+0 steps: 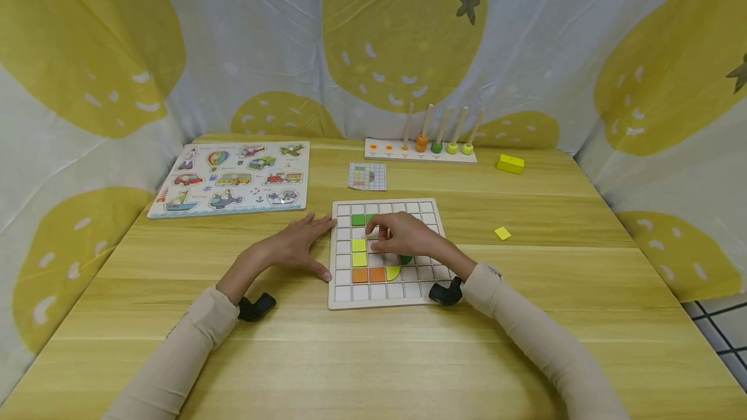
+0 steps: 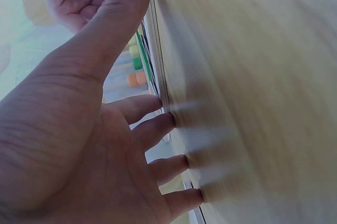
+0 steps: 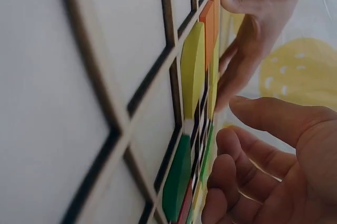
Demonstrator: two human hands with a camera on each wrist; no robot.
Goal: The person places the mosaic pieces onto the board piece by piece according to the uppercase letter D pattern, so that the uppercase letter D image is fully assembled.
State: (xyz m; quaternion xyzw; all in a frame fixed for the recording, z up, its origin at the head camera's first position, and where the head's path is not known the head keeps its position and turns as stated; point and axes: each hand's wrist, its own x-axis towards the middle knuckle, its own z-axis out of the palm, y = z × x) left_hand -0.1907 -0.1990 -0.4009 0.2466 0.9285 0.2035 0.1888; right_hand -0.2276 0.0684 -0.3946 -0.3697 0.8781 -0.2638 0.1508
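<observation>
A wooden grid board (image 1: 344, 293) lies on the table. Set in its cells are green squares (image 1: 358, 220), yellow squares (image 1: 358, 245), orange squares (image 1: 359, 275), a yellow rounded piece (image 1: 393, 273) and a dark green rounded piece (image 1: 405, 259). My left hand (image 1: 297, 244) spreads along the board's left side, thumb and fingertips right at its edge. Over the middle of the board my right hand (image 1: 403, 234) hovers, partly hiding the pieces beneath. In the right wrist view its thumb (image 3: 263, 116) stands apart from the bent fingers, and nothing shows between them.
A small pattern card (image 1: 367, 175) lies behind the board. Further back stands a peg rack (image 1: 420, 151) with coloured beads. The vehicle puzzle (image 1: 233, 180) is at left. On the right lie a loose yellow square tile (image 1: 502, 233) and a yellow block (image 1: 510, 164).
</observation>
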